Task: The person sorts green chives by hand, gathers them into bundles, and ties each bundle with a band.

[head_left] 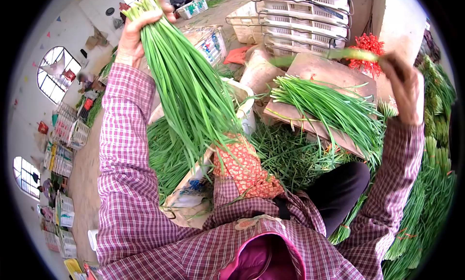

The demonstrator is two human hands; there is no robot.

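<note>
Worker low down, in a checked jacket (203,246). Red patterned cloth (249,171) over one leg, likely to spare the clothes from wet leaf. Just beside that leg, a white-rimmed crate (186,181) with greens in it, within easy reach, I suppose.

Left hand (137,29) raised, fingers wrapped round the pale ends of a bunch of green leaves (189,81). Leaves hang free toward the lap and crate; held by the stiff end, the soft blades would fall straight and separate.

Right hand (408,89) up on the other side, a blur. A pale green strip (356,54) runs from its fingers across the air; whether they pinch it I cannot tell.

Loose cut leaf (286,151) lies thick below. Beyond it, a second bunch (329,108) on a tan board (332,67), pale ends together, perhaps to keep it level. Tied bundles (419,202) heaped at the worker's right.

Red ties (365,50) hang behind the board, probably for handiness. Farther: stacked white crates (305,21), nested to save floor, I'd guess. Along the far wall, more crates (63,125) below an arched window (58,72).
</note>
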